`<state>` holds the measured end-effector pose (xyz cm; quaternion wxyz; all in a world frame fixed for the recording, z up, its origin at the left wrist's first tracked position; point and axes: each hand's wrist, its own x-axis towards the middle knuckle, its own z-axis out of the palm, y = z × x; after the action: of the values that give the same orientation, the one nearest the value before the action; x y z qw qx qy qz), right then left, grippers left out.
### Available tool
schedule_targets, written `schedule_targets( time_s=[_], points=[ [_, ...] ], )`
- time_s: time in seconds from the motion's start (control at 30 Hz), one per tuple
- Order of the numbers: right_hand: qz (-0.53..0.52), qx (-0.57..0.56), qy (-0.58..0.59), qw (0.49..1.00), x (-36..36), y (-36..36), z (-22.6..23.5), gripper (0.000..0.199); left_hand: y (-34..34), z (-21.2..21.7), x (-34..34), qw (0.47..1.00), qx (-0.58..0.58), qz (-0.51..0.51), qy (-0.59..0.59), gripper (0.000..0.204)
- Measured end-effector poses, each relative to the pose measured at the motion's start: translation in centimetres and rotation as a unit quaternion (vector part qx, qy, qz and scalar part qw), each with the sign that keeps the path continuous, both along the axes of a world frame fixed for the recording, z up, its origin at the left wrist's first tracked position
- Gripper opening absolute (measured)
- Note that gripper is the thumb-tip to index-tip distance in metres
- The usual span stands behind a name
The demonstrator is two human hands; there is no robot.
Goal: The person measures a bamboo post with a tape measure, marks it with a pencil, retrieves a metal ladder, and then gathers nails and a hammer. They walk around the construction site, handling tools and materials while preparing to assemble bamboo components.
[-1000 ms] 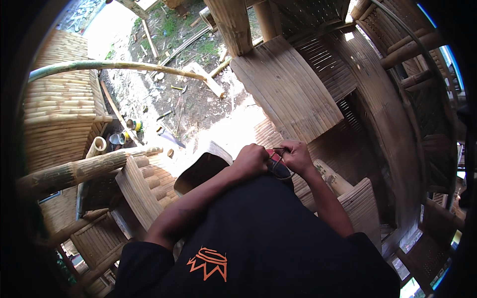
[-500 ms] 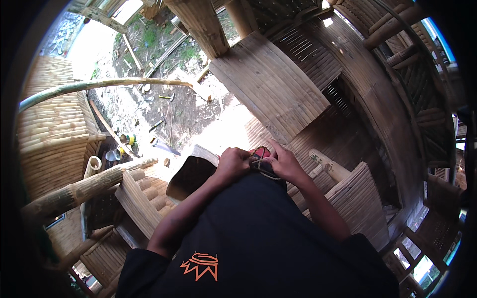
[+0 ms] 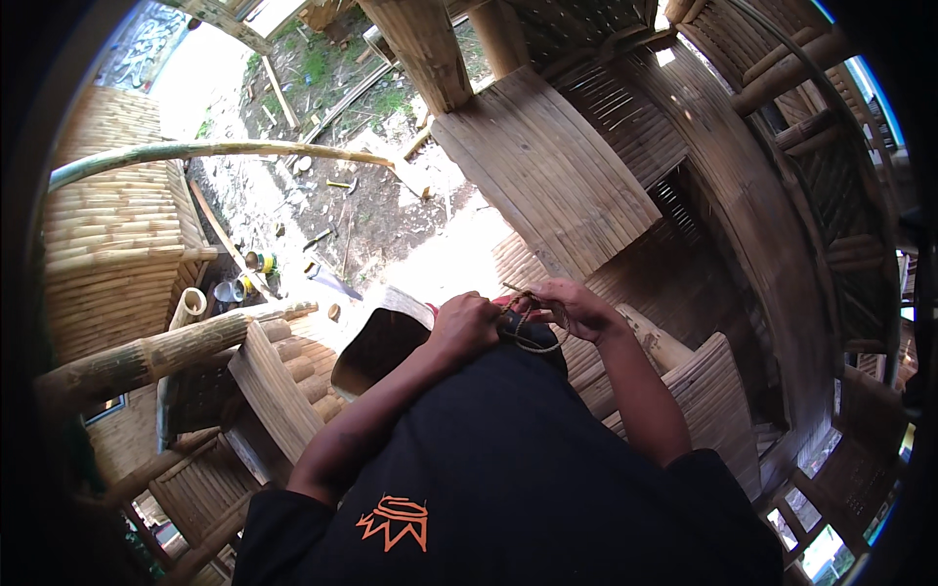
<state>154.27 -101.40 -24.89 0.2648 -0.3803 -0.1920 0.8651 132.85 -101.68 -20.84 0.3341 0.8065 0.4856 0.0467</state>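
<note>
At my waist, in front of the dark shirt, both hands work on a thin braided cord (image 3: 535, 349). The cord bends in a loop that hangs below the fingers of my right hand (image 3: 578, 311), which are pinched on it. My left hand (image 3: 465, 324) is closed beside it, with its fingers curled at the cord's other side. Part of a red item shows behind the hands, mostly covered. Just left of my left hand is an open container (image 3: 379, 344) with a pale rim and a dark inside.
A bamboo-slat panel (image 3: 547, 171) stands ahead, right of a thick post (image 3: 415, 49). Bamboo poles (image 3: 166, 356) run along the left. On the bright ground lie a hammer (image 3: 343, 185) and a saw (image 3: 332, 280), near a small can (image 3: 262, 262) and a pail (image 3: 230, 290).
My right hand has turned and lifted slightly to the right, drawing the cord into a larger loop. My left hand stays almost in place. The view has shifted slightly.
</note>
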Motion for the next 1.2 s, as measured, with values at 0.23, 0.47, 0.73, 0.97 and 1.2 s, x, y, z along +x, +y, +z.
schedule_targets(
  time_s=[0.23,0.47,0.73,0.97,1.2],
  points=[
    [-0.153,-0.065,0.005,0.986,-7.0,8.1,-2.4,0.01,-0.8,0.9,0.2,0.988,0.079,-0.133,0.012,0.008],
    [-0.16,0.278,-0.265,0.909,-15.6,17.1,0.3,0.022,-2.2,1.5,0.2,0.913,0.197,-0.334,0.129,0.011],
    [-0.153,0.348,-0.194,0.904,-25.3,16.3,2.5,0.021,-1.7,0.7,0.1,0.931,0.217,-0.291,-0.033,0.012],
    [-0.373,0.329,-0.133,0.857,-22.1,21.5,3.4,0.021,-1.4,4.6,-5.1,0.994,-0.008,-0.104,-0.03,0.015],
    [-0.401,0.324,-0.083,0.853,-24.8,19.0,8.1,0.017,-1.6,2.1,-5.1,0.952,-0.253,0.172,-0.024,0.027]
  ],
)
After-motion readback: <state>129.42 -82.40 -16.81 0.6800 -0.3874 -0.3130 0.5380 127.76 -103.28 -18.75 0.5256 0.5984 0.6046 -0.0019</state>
